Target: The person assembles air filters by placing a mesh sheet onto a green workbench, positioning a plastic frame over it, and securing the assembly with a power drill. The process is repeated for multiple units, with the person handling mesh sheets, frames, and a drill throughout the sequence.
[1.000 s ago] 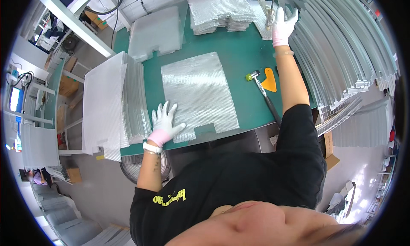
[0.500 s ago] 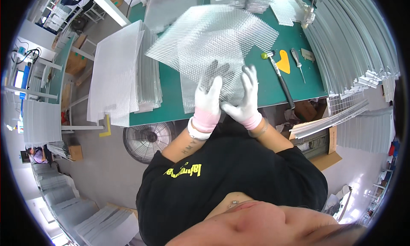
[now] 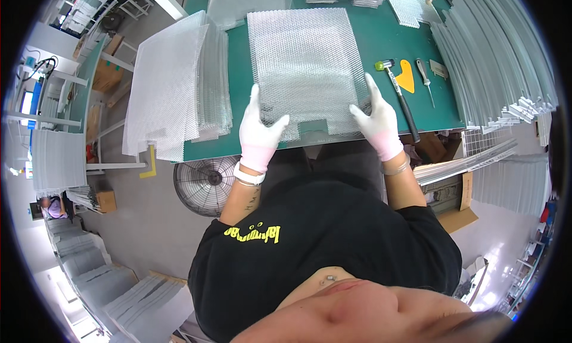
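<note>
A silver expanded-metal mesh sheet [image 3: 307, 57] lies squared in front of me over the green table, with a small rectangular notch at its near edge. It may be more than one layer; I cannot tell. My left hand [image 3: 260, 131], in a white glove with a pink cuff, holds the sheet's near left corner, thumb on top and index finger along the side. My right hand [image 3: 379, 121], gloved alike, holds the near right side the same way. The remaining fingers of both hands are partly hidden beneath or beside the sheet.
Left of it stands a stack of mesh sheets [image 3: 164, 84]. To the right lie a hammer [image 3: 402, 102], a yellow scraper [image 3: 406, 76], and a screwdriver [image 3: 425, 75] on the green table [image 3: 381, 39]. Long metal strips [image 3: 494, 51] fill the right side. A floor fan [image 3: 208, 185] stands below.
Two mesh pieces that lay crossed at angles are now lined up as one straight sheet. My hands have moved apart from its middle to its left and right sides.
</note>
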The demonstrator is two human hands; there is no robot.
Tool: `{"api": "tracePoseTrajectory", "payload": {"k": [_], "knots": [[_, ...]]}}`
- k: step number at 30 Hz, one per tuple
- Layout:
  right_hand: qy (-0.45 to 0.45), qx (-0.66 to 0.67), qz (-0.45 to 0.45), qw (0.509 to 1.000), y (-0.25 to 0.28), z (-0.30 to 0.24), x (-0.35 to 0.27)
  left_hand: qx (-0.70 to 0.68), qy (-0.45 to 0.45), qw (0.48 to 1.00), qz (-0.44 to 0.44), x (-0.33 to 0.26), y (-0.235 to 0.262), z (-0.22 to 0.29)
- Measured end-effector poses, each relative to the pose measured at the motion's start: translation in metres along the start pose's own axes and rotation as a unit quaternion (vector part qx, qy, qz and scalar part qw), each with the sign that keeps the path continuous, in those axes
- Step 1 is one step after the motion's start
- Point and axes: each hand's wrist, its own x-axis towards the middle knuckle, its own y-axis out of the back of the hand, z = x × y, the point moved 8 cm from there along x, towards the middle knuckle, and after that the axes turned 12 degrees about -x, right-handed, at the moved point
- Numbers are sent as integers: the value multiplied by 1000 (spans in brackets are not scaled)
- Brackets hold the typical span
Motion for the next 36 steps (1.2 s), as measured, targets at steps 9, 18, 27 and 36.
{"api": "tracePoseTrajectory", "payload": {"k": [9, 18, 27, 36], "knots": [[30, -98, -11, 995, -48, 18, 1, 176, 23, 982, -69, 0, -20, -41], [22, -118, -81, 989, -49, 18, 7, 172, 87, 975, -111, 6, -21, -48], [-58, -179, 78, 979, 49, 106, 89, 296, -20, 946, -130, 24, -18, -38], [-266, -386, -118, 875, 66, 281, 149, 300, 1, 924, -237, -5, -27, -34]]}}
